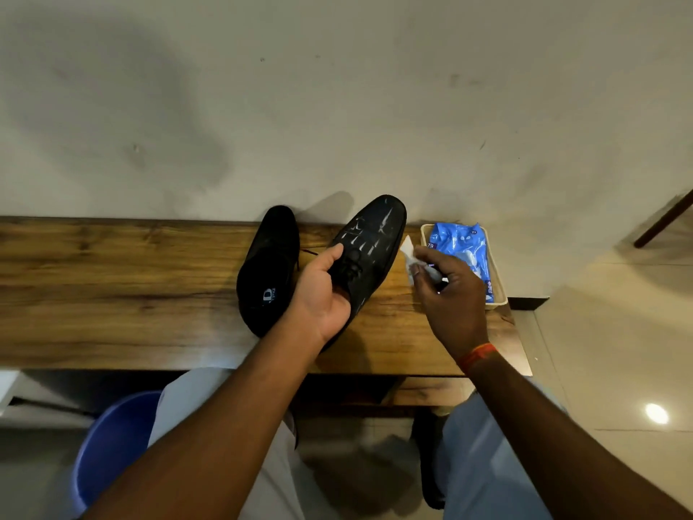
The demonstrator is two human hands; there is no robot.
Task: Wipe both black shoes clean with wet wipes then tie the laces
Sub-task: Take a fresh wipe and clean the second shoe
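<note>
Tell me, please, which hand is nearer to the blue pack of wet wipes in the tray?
The right hand: it holds a white wipe just beside the blue pack. The left hand grips the shoe, farther away on its far side.

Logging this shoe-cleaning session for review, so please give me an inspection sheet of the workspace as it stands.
Surface: wooden bench against a pale wall.
Job's things: held shoe, streaked with shine; second shoe lying on the bench; white wipe; blue wipes pack in a cream tray.
Clutter: nothing seen.
Grips: left hand holds the streaked shoe; right hand pinches the wipe beside the shoe.
Cables: nothing seen.
Surroundings: blue bin on the floor; tiled floor.
</note>
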